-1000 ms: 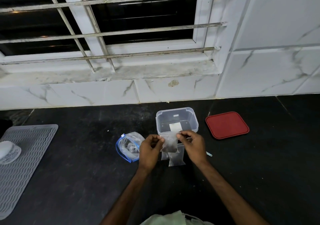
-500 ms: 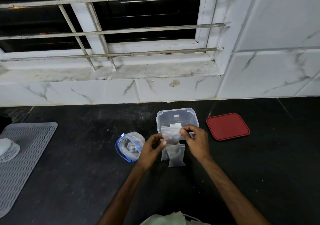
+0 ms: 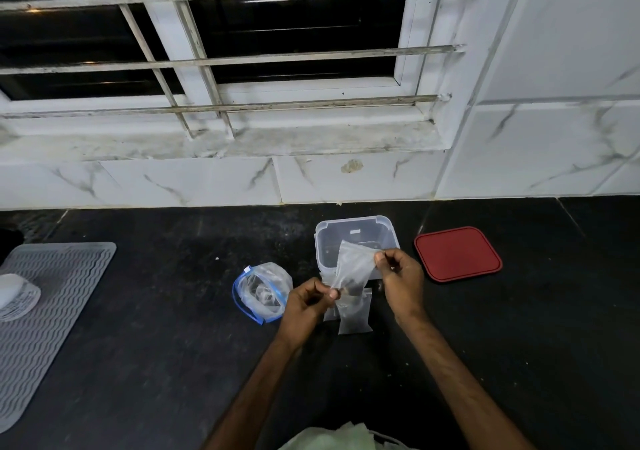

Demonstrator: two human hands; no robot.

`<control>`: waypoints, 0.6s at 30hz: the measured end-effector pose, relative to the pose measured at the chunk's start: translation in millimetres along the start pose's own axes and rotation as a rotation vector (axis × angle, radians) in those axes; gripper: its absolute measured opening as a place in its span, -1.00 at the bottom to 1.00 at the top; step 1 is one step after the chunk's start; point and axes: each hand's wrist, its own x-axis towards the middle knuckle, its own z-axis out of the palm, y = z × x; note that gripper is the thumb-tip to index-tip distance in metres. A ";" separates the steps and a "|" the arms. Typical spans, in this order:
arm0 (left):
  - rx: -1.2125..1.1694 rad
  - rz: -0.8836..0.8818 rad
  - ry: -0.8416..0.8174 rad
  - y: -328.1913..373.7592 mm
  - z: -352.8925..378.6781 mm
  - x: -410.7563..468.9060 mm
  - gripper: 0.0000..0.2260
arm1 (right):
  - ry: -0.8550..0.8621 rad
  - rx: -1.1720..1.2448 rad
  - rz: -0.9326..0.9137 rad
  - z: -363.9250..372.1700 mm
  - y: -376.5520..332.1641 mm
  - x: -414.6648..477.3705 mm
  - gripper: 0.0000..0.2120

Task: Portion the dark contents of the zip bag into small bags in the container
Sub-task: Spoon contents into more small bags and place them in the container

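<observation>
1. Plastic film, clear and thin, made up the small bag [image 3: 353,264], held tilted just above the near rim of the open container [image 3: 353,221]. The left hand [image 3: 304,305] pinched its lower corner and the right hand [image 3: 401,281] its upper edge, fingers curled onto the film.
2. Dark contents [image 3: 350,285] sat low in it, near the left pinch. Whether the mouth was sealed could not be told; if it was unsealed, the tilt risked a spill onto the dark tabletop [image 3: 145,311], where grains would be hard to spot.
3. A slipped pinch would probably drop it onto the other small bags [image 3: 355,314] lying just below, short of the container.
4. The zip bag [image 3: 261,290] lay gaping just beside the left hand; a sideways nudge could upset it.
5. Open room ran right to the red lid [image 3: 457,253] and left to the grey mat [image 3: 52,311]; the tiled wall [image 3: 346,179] closed the far side.
</observation>
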 end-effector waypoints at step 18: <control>0.103 0.208 0.221 33.5 0.0 2.4 -0.96 | -0.241 -0.272 -0.351 -4.2 -9.4 -4.7 -0.89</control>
